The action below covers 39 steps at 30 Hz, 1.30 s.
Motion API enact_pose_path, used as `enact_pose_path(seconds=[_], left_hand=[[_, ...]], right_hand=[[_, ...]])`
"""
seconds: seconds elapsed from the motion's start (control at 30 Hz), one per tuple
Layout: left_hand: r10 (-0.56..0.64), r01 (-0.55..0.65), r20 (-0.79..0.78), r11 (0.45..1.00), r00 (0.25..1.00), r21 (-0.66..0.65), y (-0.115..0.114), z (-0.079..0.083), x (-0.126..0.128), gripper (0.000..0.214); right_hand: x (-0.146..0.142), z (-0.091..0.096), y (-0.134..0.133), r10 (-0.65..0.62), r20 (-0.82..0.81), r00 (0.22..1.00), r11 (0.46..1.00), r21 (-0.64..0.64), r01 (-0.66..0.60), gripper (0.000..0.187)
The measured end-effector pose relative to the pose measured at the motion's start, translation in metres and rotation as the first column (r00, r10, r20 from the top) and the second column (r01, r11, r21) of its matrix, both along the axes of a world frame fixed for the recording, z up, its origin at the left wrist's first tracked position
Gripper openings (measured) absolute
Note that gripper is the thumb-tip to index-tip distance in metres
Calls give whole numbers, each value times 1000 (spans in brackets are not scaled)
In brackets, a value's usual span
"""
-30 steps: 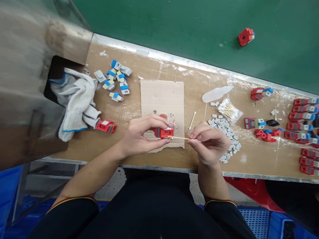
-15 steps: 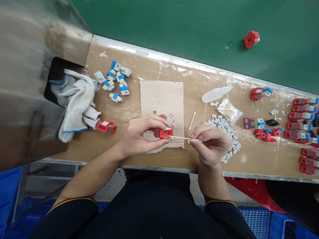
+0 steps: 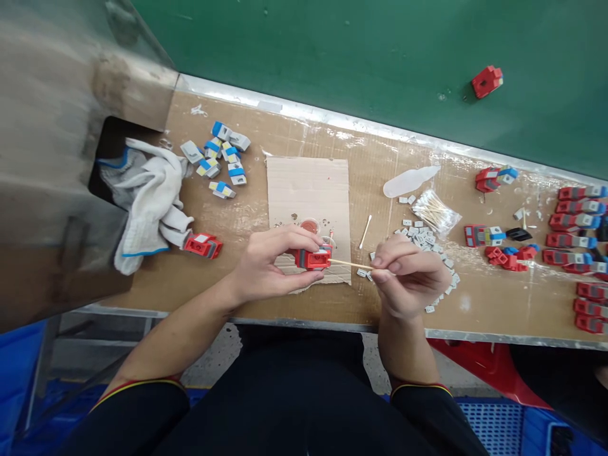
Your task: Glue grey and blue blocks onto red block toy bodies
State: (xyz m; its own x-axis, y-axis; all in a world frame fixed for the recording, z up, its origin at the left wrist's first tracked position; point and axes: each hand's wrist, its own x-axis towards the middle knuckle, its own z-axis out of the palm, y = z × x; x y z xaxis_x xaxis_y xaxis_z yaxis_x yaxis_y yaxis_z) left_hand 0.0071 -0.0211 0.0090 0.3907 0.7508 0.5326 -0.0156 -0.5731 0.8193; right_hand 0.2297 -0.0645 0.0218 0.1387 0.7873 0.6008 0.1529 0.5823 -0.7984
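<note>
My left hand (image 3: 278, 258) grips a red and grey toy vehicle part (image 3: 314, 258) between thumb and fingers, its hollow side facing me. In a pinch, my right hand (image 3: 411, 273) holds a cotton swab (image 3: 352, 263) by one end; the far tip meets the right side of the red part. Beneath the left hand lies a torn cardboard sheet (image 3: 308, 190), with a small round dish of reddish liquid (image 3: 310, 225) on it. Small grey plastic pieces (image 3: 422, 238) are heaped beside and partly behind my right hand.
White gloves (image 3: 152, 196) and a red part (image 3: 203, 246) lie left, near grey-blue parts (image 3: 230, 153). Another swab (image 3: 365, 232), a swab bag (image 3: 435, 211) and a translucent bottle-shaped piece (image 3: 411, 182) lie right of the cardboard. Assembled toys (image 3: 572, 223) line the far right.
My right hand has shifted slightly right and down, drawing the swab from the hollow's face toward the part's right edge. The left hand keeps its grip on the red part.
</note>
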Motion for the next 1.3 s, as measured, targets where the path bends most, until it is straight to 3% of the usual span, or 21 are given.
enact_pose_path(seconds=[0.13,1.0,1.3], left_hand=[[-26,26,2,1000,1000,-4,-3,-1,0,30],[-62,64,34,996,997,-54,-4,-1,1,32],[-29,30,45,999,999,-43,-4,-1,0,31]], right_hand=[[-5,-3,-1,73,18,997,997,-3,-73,16],[-5,-2,-1,42,80,996,999,-38,-39,16],[-2,-1,-1,61,27,998,998,-9,-61,18]])
